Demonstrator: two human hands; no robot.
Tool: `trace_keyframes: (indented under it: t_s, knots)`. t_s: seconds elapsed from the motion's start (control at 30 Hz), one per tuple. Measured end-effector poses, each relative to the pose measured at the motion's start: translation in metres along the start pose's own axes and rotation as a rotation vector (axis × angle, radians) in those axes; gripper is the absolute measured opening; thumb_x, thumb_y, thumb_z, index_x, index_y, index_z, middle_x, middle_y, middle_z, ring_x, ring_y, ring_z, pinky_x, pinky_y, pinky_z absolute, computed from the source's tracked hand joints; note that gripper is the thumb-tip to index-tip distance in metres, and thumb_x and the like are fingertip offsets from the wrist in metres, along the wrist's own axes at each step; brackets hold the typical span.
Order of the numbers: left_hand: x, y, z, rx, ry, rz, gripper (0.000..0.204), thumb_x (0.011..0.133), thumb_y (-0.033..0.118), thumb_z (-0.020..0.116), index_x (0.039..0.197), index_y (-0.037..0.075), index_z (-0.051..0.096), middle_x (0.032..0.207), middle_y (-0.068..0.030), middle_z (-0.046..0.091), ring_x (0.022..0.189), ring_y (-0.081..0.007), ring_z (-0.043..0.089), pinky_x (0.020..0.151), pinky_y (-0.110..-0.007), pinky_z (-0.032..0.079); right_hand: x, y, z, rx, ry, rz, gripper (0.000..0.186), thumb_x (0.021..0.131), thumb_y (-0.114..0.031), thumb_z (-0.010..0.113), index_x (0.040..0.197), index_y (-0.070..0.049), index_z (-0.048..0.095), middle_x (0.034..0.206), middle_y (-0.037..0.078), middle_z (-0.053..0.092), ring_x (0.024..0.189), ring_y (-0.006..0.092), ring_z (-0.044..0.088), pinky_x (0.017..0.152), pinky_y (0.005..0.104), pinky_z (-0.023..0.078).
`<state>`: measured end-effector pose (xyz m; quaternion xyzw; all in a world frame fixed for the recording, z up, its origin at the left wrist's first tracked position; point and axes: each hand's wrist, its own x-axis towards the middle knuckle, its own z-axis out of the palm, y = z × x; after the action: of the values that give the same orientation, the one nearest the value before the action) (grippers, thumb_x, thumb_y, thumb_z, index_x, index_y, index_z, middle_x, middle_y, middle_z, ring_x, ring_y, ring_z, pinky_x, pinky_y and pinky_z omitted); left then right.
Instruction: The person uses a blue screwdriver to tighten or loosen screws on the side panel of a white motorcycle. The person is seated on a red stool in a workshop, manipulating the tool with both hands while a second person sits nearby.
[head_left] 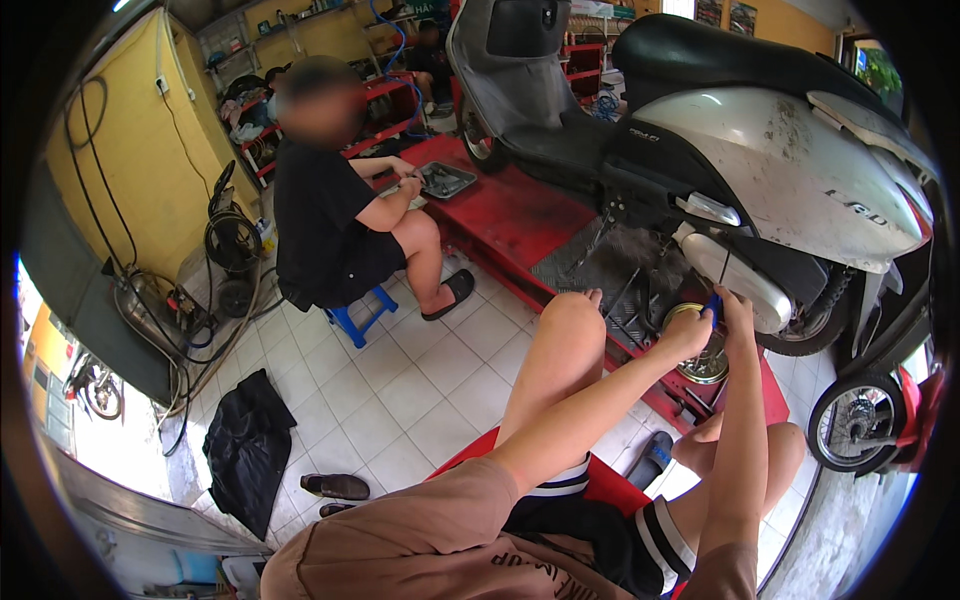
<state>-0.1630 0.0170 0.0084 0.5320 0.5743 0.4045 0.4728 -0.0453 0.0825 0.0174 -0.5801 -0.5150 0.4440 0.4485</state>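
Observation:
My left hand point(687, 330) is closed on a blue-handled tool point(714, 305) with a thin dark shaft pointing up toward the scooter's side. My right hand point(737, 315) is closed at the same tool, close beside the left. Just beyond them is the scooter's long silver lower cover point(755, 295); its silver body point(800, 170) rises above. Under my hands lies a round gold-rimmed tray point(700, 372) with small contents that I cannot make out. It rests on the red lift platform point(520, 230), where dark tools lie on a treaded metal plate point(570, 280).
A person point(330, 210) in black sits on a blue stool point(355, 320), hands at a metal tray point(445, 180). Another person point(430, 65) is farther back. Hoses and a tank point(140, 310) stand left. A black cloth point(245, 450) and shoes point(335, 487) lie on the tiles. A red motorbike's wheel point(855, 420) is right.

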Motion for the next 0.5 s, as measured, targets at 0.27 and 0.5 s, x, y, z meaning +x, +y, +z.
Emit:
trace_keyframes:
  t_s: [0.27,0.5]
  knots:
    - [0.001,-0.003,-0.007,-0.175,0.155,-0.059,0.043,0.095,0.033,0.037,0.085,-0.002,0.06,0.076,-0.0183,0.063,0.069,-0.0278,0.064,0.059,-0.04,0.051,-0.005,-0.001,0.004,0.351,-0.283,0.173,0.022,0.089,-0.029,0.056,0.1,-0.011,0.062,0.089,0.001,0.063,0.079,0.0151,0.057,0.07,0.0313,0.046]
    - [-0.027,0.017,0.003,0.46,0.344,0.201,0.043,0.084,0.036,0.056,0.098,-0.005,0.054,0.086,-0.0262,0.065,0.083,-0.0409,0.065,0.077,-0.049,0.052,0.036,0.038,0.001,0.247,-0.129,-0.074,0.028,0.086,-0.02,0.064,0.102,0.003,0.061,0.089,0.007,0.063,0.075,0.015,0.058,0.059,0.0296,0.047]
